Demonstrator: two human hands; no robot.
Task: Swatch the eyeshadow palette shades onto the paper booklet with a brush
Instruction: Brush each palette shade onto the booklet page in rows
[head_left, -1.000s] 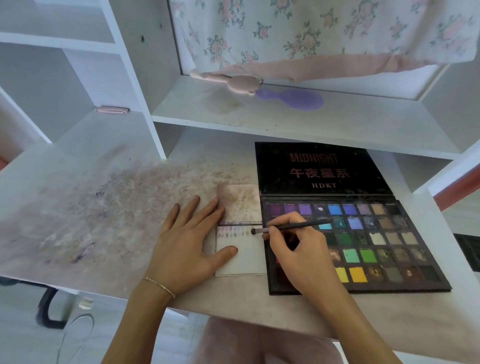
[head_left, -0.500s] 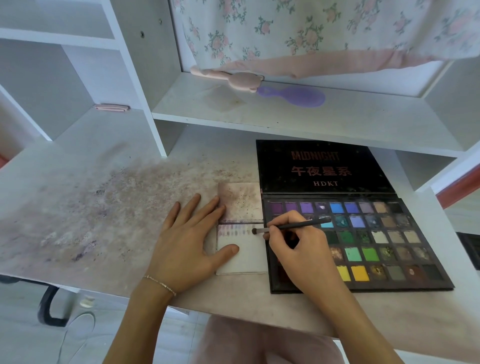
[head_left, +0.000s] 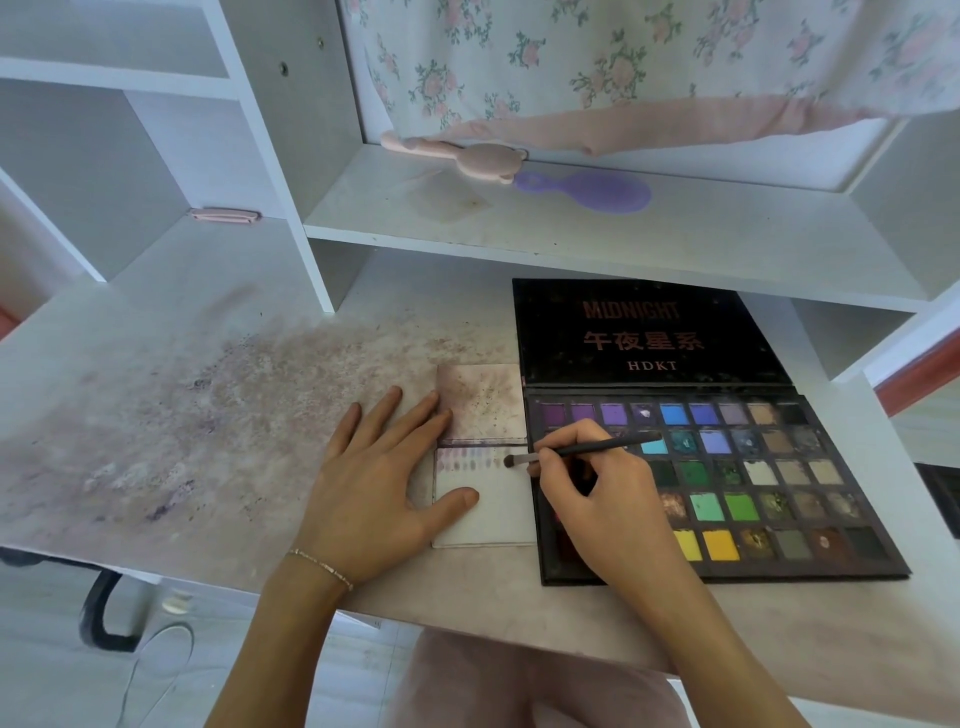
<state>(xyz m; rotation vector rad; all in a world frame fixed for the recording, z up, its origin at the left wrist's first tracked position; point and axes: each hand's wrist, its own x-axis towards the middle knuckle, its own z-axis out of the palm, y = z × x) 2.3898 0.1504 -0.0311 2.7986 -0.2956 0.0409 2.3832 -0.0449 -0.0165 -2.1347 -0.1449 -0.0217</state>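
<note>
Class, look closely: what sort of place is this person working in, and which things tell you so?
Probably a bedroom vanity desk at home: a white desk with built-in shelves, a purple hairbrush on the shelf, floral fabric hanging behind, and an open eyeshadow palette.

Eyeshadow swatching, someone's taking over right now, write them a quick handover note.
Left hand: flat, pinning the booklet to the desk.
Right hand: holds the brush, tip at the right end of the swatch row.
Palette: open, right of the booklet.
Done: one row of pale pink and purple swatches along the page's top.
Left: most shades; the page below is blank.
</note>
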